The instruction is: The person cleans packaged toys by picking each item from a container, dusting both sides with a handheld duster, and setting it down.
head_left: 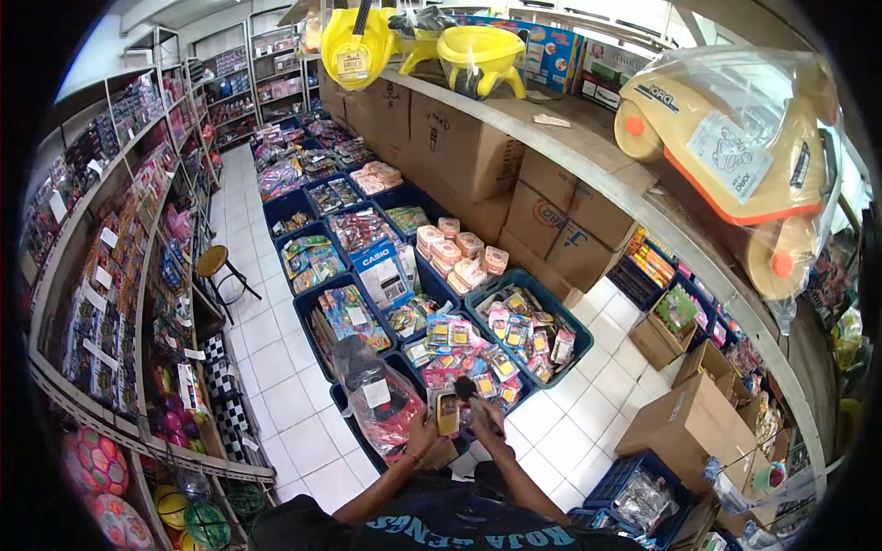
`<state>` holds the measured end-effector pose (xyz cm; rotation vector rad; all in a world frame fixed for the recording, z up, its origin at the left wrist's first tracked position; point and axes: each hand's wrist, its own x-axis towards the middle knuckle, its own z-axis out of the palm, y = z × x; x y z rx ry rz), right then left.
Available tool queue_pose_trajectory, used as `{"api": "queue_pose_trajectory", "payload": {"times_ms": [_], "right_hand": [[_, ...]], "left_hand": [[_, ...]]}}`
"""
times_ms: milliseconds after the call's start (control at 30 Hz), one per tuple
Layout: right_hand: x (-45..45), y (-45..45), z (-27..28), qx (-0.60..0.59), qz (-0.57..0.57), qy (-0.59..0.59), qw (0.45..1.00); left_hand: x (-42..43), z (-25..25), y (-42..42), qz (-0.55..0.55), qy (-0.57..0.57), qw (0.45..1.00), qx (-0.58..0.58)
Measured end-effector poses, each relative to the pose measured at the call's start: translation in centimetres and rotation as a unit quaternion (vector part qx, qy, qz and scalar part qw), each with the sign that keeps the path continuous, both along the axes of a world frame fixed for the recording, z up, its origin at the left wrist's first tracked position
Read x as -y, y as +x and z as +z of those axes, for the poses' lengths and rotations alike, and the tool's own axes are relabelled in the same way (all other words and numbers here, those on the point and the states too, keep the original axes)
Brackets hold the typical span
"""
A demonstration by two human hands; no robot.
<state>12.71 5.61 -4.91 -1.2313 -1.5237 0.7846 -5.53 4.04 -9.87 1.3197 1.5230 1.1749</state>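
Observation:
My left hand (423,435) is closed around the left side of a small pink and yellow blister pack (447,415), held over the bins in front of my body. Just right of the pack, my right hand (487,423) has its fingers closed on the handle of a dark brush (466,387) with its bristles up. Below and beyond my hands, a blue bin holds many similar yellow and pink packs (458,332). Left of my left hand lies a red and black item in clear plastic (384,398).
Bins of packaged goods run forward, with a CASIO box (383,274) and pink-lidded tubs (447,253) among them. A shelf (560,131) with bagged yellow toys crosses the upper right. A wooden stool (213,262) stands left. Cartons (684,432) sit at lower right.

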Motion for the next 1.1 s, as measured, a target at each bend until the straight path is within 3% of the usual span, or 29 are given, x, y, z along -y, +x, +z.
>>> {"api": "queue_pose_trajectory", "payload": {"times_ms": [33,67,167,200,267,300,367,467,500,567,633,667,700,800,867,967,1033,1100], "right_hand": [[-0.4,0.2,-0.4,-0.004,-0.051,-0.019,0.999],[-0.9,0.7,-0.7,0.004,-0.057,0.087,0.995],[0.3,0.2,5.9,0.053,0.024,-0.008,0.998],[0.4,-0.8,7.0,0.054,0.033,0.097,0.993],[0.4,-1.6,4.9,0.019,0.083,0.089,0.992],[0.4,-1.6,3.6,0.01,0.115,0.087,0.989],[0.6,-1.0,1.5,-0.021,0.08,0.047,0.995],[0.6,0.6,-0.8,-0.029,0.005,-0.006,1.0],[0.0,1.0,-0.6,-0.007,0.0,0.01,1.0],[-1.0,1.7,-0.1,0.036,-0.01,0.042,0.998],[0.2,0.3,5.7,0.061,0.029,0.083,0.994],[0.1,-0.1,4.0,0.055,0.068,0.14,0.986],[0.3,-0.4,3.9,0.032,0.117,0.114,0.986],[0.3,0.1,0.3,0.03,0.097,0.054,0.993],[-0.8,1.7,-1.8,0.025,0.066,-0.013,0.997],[-1.9,3.1,-3.0,0.007,0.01,0.085,0.996],[-2.1,2.4,0.7,0.051,0.0,0.077,0.996],[-1.1,1.1,4.7,0.055,0.052,0.155,0.985]], "left_hand": [[0.4,0.9,0.0,0.004,0.016,1.0,-0.021],[0.4,0.9,0.3,-0.012,0.028,0.998,0.061],[0.1,0.0,0.3,-0.035,0.006,0.999,-0.019],[0.5,1.3,0.6,-0.031,-0.009,0.999,-0.017],[0.8,5.9,1.3,-0.023,-0.032,0.999,-0.014],[0.6,5.9,1.3,-0.019,-0.025,0.999,-0.024],[0.4,5.2,1.7,-0.007,-0.012,0.999,-0.042],[-0.4,-2.0,1.7,0.012,0.08,0.997,-0.016],[-0.2,-1.9,1.7,0.011,0.057,0.998,-0.007],[0.7,-0.9,1.7,0.006,0.008,1.0,0.01],[0.7,-0.2,1.9,0.012,0.013,1.0,0.006],[0.5,0.0,2.2,0.018,0.023,1.0,0.002],[0.3,0.2,2.4,0.025,0.034,0.999,-0.001],[-0.1,3.1,1.9,0.006,-0.029,0.995,-0.097],[-0.3,2.2,2.2,0.006,-0.007,1.0,-0.019],[-0.4,3.7,2.5,-0.005,0.007,1.0,0.008],[-0.1,4.3,2.9,0.001,0.019,1.0,0.013],[-1.1,1.8,3.5,0.019,0.044,0.998,0.036]]}}
